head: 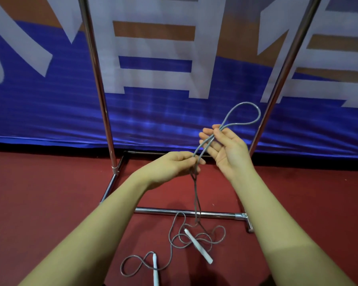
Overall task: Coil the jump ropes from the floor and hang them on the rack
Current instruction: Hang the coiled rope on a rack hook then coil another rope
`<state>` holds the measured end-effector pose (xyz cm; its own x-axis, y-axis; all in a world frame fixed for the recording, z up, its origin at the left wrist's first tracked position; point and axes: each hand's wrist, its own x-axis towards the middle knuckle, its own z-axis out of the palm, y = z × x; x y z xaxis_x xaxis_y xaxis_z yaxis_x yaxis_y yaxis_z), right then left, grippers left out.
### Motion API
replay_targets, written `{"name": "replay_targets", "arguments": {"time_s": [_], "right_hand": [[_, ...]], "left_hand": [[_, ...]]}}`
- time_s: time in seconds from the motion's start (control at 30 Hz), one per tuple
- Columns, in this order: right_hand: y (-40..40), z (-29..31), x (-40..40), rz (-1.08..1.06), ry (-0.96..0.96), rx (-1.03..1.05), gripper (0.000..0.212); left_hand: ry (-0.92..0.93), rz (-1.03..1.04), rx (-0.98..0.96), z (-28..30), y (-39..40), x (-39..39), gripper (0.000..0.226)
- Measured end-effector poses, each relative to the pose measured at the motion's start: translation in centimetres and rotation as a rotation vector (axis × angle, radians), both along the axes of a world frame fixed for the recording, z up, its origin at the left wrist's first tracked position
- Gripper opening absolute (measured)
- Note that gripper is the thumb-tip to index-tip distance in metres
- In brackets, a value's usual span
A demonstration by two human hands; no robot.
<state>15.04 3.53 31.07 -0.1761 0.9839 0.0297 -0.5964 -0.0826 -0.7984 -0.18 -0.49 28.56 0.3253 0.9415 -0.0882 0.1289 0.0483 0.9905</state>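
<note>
A chrome rack (95,79) stands on a red floor (50,193) against a blue banner (50,100), its uprights rising to left and right and its base bars running across the floor between them. Before it, the person's left hand (174,166) pinches a doubled grey jump rope (196,195) between curled fingers. To the right and a little farther off, the right hand (225,147) faces palm up with fingers mostly extended, thumb and fingertips nipping the same two strands where a small loop (246,114) springs beyond them. Below the hands the two strands hang to the near floor, where the remaining cord lies in loose overlapping curls around two white handles (198,246), one nearer and to the left (155,269). Coiling looks barely begun, with nothing seen hung. The risks appear to be the floor curls knotting as cord is drawn up, a handle catching the base bar, or the springy loop slipping from the light right-hand hold.
</note>
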Motion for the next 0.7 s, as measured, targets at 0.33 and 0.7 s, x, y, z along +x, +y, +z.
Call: {"name": "replay_targets", "arguments": {"time_s": [0.33, 0.7], "right_hand": [[0.4, -1.7, 0.3, 0.1, -0.295, 0.029, 0.025], [-2.3, -2.0, -0.8, 0.57, -0.632, 0.099, 0.012]], "left_hand": [[-0.221, 0.298, 0.038, 1.8, 0.6, -0.6, 0.02], [-0.362, 0.635, 0.033, 2.7, 0.4, -2.0, 0.013]]}}
